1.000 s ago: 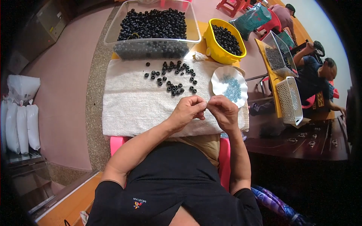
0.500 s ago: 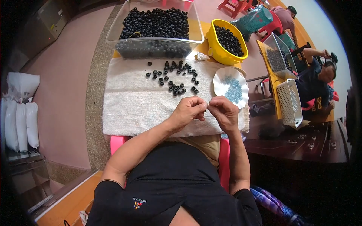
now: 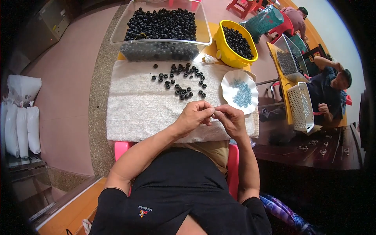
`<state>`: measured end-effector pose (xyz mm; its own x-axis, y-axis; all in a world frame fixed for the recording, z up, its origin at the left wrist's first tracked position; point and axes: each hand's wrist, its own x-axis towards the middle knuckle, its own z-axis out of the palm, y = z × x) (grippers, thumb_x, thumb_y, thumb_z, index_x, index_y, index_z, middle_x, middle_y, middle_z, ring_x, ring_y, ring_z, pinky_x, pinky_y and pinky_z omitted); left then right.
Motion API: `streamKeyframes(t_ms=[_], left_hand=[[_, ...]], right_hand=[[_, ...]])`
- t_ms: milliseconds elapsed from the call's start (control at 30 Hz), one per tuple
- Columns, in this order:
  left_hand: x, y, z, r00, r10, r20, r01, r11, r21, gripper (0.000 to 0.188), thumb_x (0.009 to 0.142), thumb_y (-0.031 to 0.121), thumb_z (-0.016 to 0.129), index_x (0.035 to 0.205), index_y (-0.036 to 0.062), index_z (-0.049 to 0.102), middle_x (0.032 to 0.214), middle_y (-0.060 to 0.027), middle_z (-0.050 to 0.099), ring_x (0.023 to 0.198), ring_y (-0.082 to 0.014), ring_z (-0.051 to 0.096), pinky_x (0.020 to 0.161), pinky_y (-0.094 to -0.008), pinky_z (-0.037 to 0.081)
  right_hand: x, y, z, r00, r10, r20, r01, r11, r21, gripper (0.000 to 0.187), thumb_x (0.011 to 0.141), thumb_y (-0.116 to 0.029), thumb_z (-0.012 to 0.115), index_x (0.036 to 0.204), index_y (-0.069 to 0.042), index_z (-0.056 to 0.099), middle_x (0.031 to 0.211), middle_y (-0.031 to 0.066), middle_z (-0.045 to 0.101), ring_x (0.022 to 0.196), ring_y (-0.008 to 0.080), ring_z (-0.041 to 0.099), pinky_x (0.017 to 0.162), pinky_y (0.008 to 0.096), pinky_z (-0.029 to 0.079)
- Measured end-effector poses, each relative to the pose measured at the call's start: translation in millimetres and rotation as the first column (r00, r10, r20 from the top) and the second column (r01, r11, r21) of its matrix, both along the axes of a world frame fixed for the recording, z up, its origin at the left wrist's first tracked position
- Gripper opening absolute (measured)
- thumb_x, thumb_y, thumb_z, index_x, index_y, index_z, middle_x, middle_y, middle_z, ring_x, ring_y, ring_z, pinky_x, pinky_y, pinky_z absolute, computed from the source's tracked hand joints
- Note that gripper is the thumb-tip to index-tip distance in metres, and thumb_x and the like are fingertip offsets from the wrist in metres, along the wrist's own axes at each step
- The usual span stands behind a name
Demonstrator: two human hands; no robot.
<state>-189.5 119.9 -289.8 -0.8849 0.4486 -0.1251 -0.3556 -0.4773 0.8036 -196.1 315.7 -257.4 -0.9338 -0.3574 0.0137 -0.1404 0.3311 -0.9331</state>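
My left hand (image 3: 196, 116) and my right hand (image 3: 232, 120) meet fingertip to fingertip above the near part of a white towel (image 3: 137, 105). Both are closed in a pinch; whatever lies between the fingers is too small to make out. Just beyond the right hand is a white plate (image 3: 229, 94) with a wavy rim, holding a heap of tiny pale blue pieces (image 3: 243, 96). Loose black rings or beads with holes (image 3: 184, 94) lie scattered on the towel beyond my left hand.
A clear plastic bin (image 3: 164, 51) full of black beads stands at the far side, with a yellow basket (image 3: 223, 53) of them to its right. At right, another person (image 3: 327, 86) sits by a table with a white perforated basket (image 3: 299, 109). White sacks (image 3: 22, 131) stand at left.
My right hand has shifted slightly left, its fingers closing in against the left fingertips. My left hand has barely moved. The person at right has lowered one hand and turned the head.
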Motion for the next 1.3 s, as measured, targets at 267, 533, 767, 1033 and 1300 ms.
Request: streamKeyframes(t_ms=[267, 533, 767, 1033, 1300], left_hand=[[0, 0, 1, 0.996, 0.019, -0.086, -0.033, 0.985, -0.168, 0.020, 0.098, 0.023, 0.063, 0.101, 0.0025, 0.064, 0.081, -0.0002, 0.063, 0.069, -0.0072, 0.059, 0.067, -0.0234, 0.052], [0, 1, -3, 0.998, 0.028, -0.062, -0.038, 0.985, -0.170, 0.019, 0.098, 0.022, 0.064, 0.100, 0.0024, 0.064, 0.081, -0.0001, 0.062, 0.070, -0.0088, 0.060, 0.069, -0.0260, 0.052], [-1, -1, -3, 1.000, 0.013, 0.014, -0.012, 0.995, -0.097, 0.017, 0.098, 0.020, 0.064, 0.099, 0.0025, 0.064, 0.082, -0.0008, 0.062, 0.071, -0.0100, 0.060, 0.069, -0.0269, 0.053], [1, -7, 7, 0.978, -0.156, 0.142, 0.150, 0.987, 0.050, 0.017, 0.098, 0.022, 0.063, 0.099, 0.0043, 0.062, 0.085, -0.0011, 0.061, 0.073, -0.0107, 0.060, 0.072, -0.0271, 0.054], [2, -9, 15, 0.951, -0.225, 0.211, 0.223, 0.974, 0.035, 0.015, 0.097, 0.019, 0.065, 0.096, 0.0049, 0.061, 0.081, -0.0017, 0.062, 0.071, -0.0117, 0.060, 0.071, -0.0285, 0.055]], right_hand=[[1, -7, 18, 0.971, -0.037, -0.236, 0.060, 0.994, 0.089, 0.011, 0.085, 0.004, 0.072, 0.094, 0.002, 0.066, 0.085, 0.0068, 0.069, 0.078, 0.0111, 0.065, 0.069, 0.0238, 0.052], [-48, 30, 24, 0.809, -0.011, -0.588, 0.322, 0.845, 0.427, 0.015, 0.081, 0.001, 0.071, 0.096, -0.002, 0.069, 0.094, 0.0122, 0.069, 0.076, 0.0237, 0.069, 0.066, 0.0315, 0.055], [-31, 22, 32, 0.963, 0.053, -0.263, 0.021, 0.962, 0.274, 0.021, 0.085, -0.001, 0.071, 0.105, -0.002, 0.070, 0.106, 0.0110, 0.066, 0.088, 0.0202, 0.066, 0.075, 0.0293, 0.052], [-16, 13, 5, 0.963, 0.261, -0.068, -0.266, 0.961, -0.076, 0.020, 0.091, 0.004, 0.065, 0.110, -0.002, 0.067, 0.108, 0.0078, 0.062, 0.095, 0.0139, 0.060, 0.077, 0.0241, 0.048], [-7, 14, 2, 0.948, 0.261, -0.181, -0.284, 0.952, -0.113, 0.016, 0.090, -0.004, 0.069, 0.105, 0.000, 0.068, 0.097, 0.0075, 0.065, 0.091, 0.0167, 0.062, 0.078, 0.0284, 0.049]])
